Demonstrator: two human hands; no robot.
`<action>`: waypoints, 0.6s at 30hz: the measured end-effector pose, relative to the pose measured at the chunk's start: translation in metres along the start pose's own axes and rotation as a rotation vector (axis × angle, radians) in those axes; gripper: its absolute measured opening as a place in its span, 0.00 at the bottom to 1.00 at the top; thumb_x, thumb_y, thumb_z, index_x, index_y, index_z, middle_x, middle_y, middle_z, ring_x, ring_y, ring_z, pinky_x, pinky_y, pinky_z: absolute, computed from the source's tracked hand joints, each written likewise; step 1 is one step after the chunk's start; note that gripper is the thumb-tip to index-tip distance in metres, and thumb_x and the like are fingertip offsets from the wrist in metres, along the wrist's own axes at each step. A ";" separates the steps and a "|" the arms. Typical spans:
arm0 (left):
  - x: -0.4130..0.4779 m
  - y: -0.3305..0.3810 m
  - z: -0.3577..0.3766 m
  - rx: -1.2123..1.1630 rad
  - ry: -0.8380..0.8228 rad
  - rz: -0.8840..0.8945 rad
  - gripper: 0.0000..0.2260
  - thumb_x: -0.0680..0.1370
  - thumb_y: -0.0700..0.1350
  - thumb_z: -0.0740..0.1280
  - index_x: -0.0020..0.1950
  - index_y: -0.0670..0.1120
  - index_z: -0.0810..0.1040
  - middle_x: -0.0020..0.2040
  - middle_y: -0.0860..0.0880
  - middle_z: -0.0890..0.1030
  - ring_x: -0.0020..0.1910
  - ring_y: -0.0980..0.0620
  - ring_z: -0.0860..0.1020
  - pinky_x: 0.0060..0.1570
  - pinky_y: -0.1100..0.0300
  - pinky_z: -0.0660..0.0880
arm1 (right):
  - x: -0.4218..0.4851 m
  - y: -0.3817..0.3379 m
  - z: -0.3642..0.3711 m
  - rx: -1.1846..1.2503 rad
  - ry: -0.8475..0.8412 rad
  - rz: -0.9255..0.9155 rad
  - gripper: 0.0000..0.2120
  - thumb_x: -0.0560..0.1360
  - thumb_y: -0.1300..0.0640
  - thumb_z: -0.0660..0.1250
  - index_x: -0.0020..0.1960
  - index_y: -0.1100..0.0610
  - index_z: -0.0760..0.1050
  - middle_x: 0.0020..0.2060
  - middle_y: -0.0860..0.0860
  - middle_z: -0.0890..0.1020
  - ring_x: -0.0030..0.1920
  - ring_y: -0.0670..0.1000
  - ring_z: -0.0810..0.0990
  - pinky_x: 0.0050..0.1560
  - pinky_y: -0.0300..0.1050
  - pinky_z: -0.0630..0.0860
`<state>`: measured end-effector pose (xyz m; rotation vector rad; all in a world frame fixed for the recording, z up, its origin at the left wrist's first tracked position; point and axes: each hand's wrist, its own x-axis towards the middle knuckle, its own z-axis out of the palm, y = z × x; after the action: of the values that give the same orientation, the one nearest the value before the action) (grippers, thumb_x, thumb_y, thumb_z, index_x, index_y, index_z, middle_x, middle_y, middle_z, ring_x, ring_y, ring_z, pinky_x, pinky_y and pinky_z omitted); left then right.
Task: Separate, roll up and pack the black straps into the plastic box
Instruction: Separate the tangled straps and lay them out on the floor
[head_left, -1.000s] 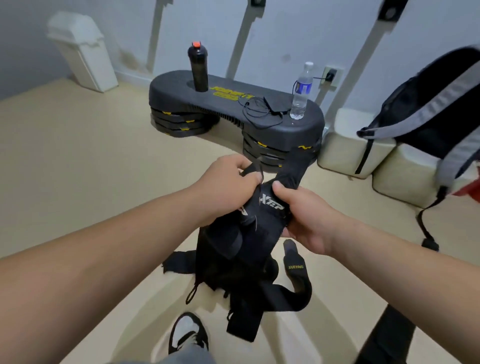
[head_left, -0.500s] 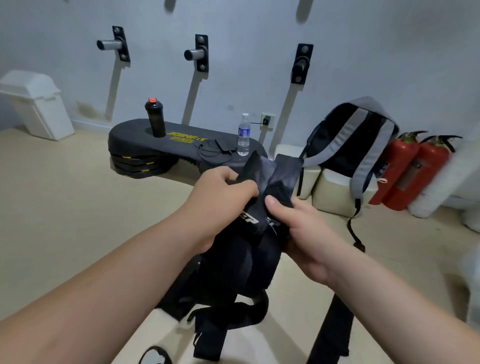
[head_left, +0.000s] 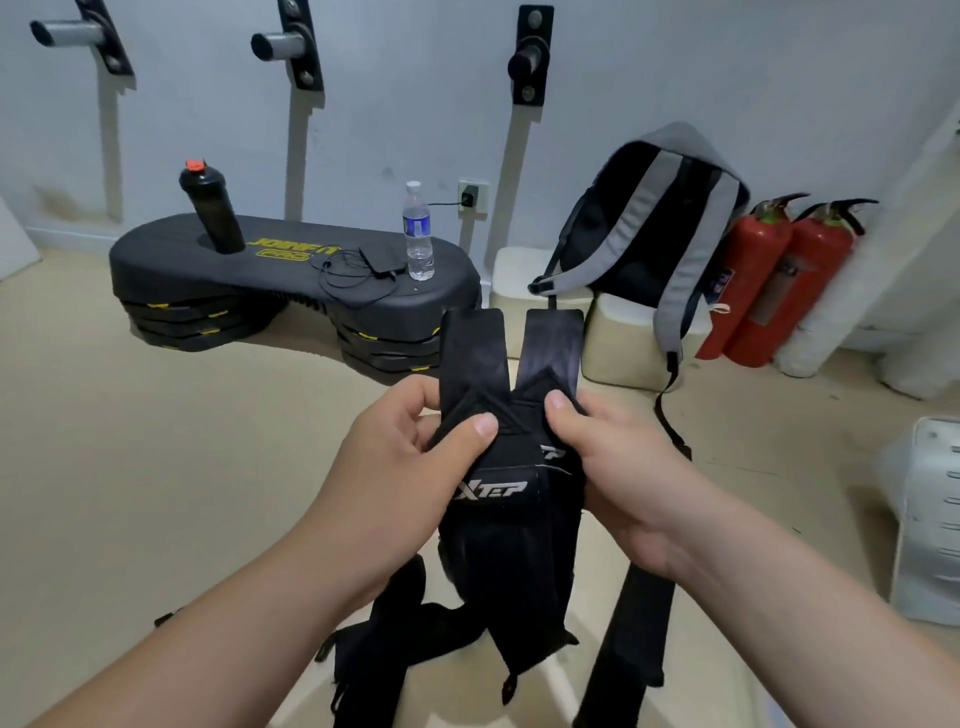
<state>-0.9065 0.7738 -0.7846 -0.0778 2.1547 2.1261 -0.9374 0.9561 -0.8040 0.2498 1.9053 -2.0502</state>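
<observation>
Because the black straps (head_left: 511, 499) are soft webbing, light and limp, they will probably tangle and slip, so the flatter ends above the XTEP label look the best place to hold. They hang bunched in mid-air, tails trailing toward the floor. Left hand (head_left: 410, 467) and right hand (head_left: 623, 467) each pinch one upright end, thumb on top. Beyond stand a step platform (head_left: 291, 280), a backpack (head_left: 649, 223) and two fire extinguishers (head_left: 769, 280).
</observation>
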 end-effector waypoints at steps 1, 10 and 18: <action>0.002 0.000 0.001 -0.017 -0.018 -0.002 0.04 0.85 0.40 0.67 0.58 0.45 0.79 0.47 0.45 0.89 0.47 0.45 0.88 0.45 0.54 0.83 | 0.004 0.002 0.000 -0.011 0.018 0.011 0.13 0.87 0.49 0.62 0.63 0.54 0.80 0.55 0.52 0.89 0.57 0.54 0.88 0.64 0.57 0.81; 0.023 -0.009 -0.011 0.024 0.099 0.103 0.07 0.84 0.38 0.68 0.56 0.49 0.83 0.48 0.50 0.89 0.49 0.52 0.87 0.51 0.55 0.82 | 0.014 0.013 0.011 0.012 -0.085 0.004 0.18 0.88 0.48 0.58 0.61 0.63 0.78 0.54 0.62 0.84 0.51 0.57 0.80 0.57 0.57 0.74; 0.022 -0.010 -0.015 0.066 0.072 0.142 0.12 0.83 0.37 0.69 0.55 0.51 0.89 0.47 0.52 0.89 0.50 0.55 0.87 0.51 0.65 0.82 | 0.015 0.014 0.017 0.112 -0.077 0.013 0.18 0.86 0.52 0.57 0.65 0.62 0.78 0.63 0.65 0.82 0.55 0.60 0.82 0.60 0.57 0.74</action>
<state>-0.9278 0.7601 -0.7967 0.0046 2.3354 2.1552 -0.9444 0.9371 -0.8208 0.2064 1.7421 -2.1287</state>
